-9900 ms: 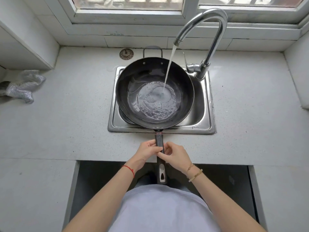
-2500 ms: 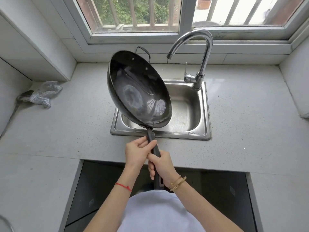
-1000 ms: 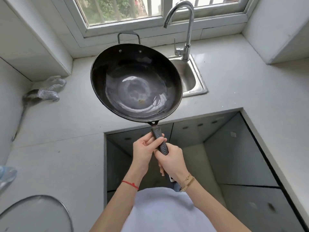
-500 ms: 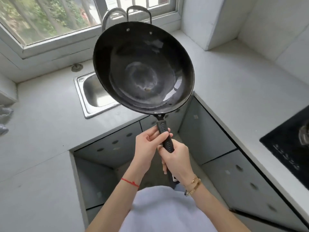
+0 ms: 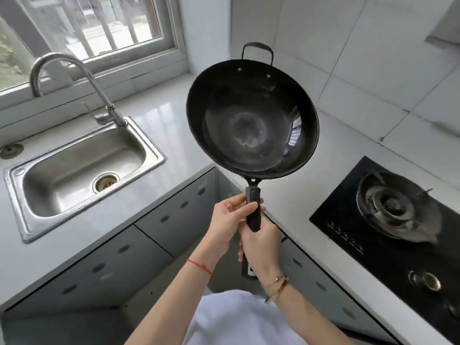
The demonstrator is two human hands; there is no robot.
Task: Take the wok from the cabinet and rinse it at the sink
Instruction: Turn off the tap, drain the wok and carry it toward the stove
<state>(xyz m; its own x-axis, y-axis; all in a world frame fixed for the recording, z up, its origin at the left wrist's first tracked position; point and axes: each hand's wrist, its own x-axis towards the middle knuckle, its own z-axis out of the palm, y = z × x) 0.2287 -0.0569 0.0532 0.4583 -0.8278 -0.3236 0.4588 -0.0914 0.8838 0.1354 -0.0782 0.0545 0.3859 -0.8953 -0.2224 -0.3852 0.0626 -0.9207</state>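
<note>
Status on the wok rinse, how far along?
Looks done: the wok is out of the sink, wet inside, no water running from the tap. In hand: left hand and right hand grip its handle over the counter corner. Left: setting it down, possibly on the stove.

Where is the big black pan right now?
The round black metal wok is in the air mid-frame, gripped by its handle in the left hand and right hand, between the steel sink and black gas stove.
</note>
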